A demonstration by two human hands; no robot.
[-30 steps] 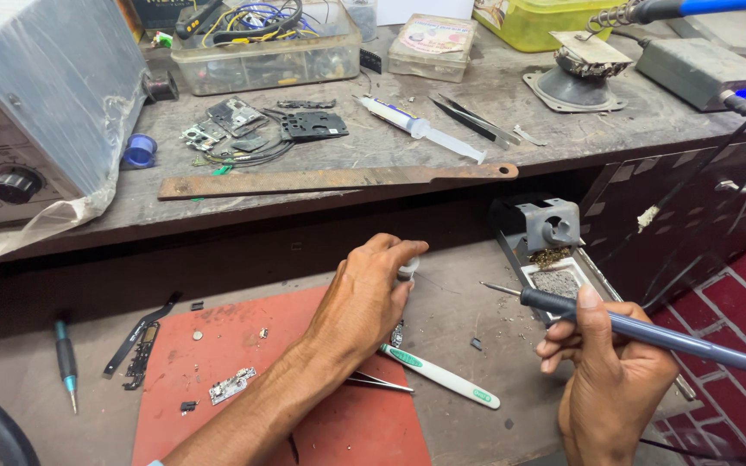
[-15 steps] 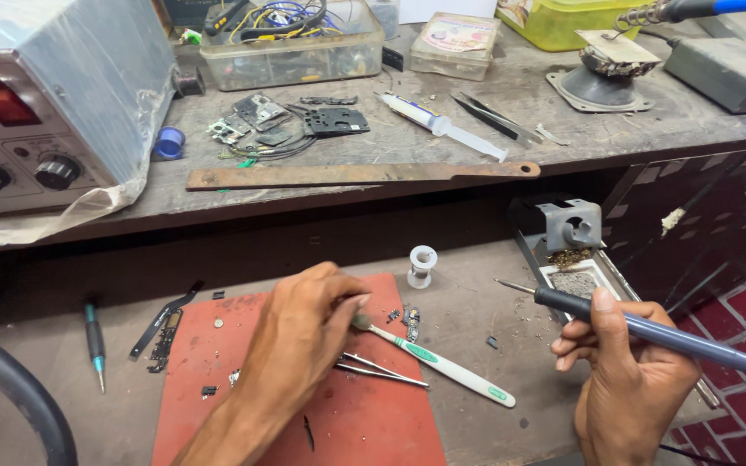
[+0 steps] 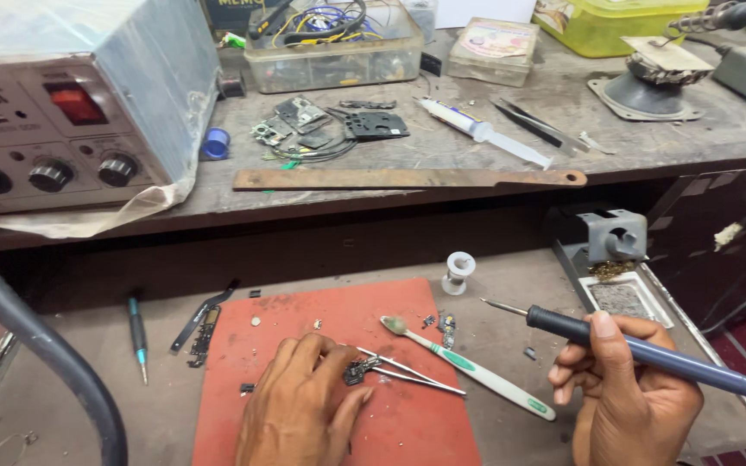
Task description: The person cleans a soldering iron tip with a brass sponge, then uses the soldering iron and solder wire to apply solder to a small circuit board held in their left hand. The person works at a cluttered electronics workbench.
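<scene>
My left hand [image 3: 300,406] rests on the red work mat [image 3: 407,427], its fingertips pressing a small dark electronic part [image 3: 359,373] that lies against metal tweezers [image 3: 412,373]. In my right hand [image 3: 628,401] I grip a blue-handled soldering iron [image 3: 563,326]; its tip points left, hanging over the bench to the right of the mat. A white-and-green toothbrush [image 3: 468,367] lies diagonally between the two hands. Small loose parts lie near the brush head.
A solder spool [image 3: 458,271] and an iron stand with a sponge tray [image 3: 619,276] sit behind. A screwdriver [image 3: 137,338] and a flex strip [image 3: 203,326] lie left of the mat. The upper shelf holds a rework station [image 3: 71,112], circuit boards [image 3: 321,125] and a rusty metal bar [image 3: 407,179].
My left hand drew back from the solder spool and came down onto the mat, settling on the small part by the tweezers. The right hand kept the iron roughly in place.
</scene>
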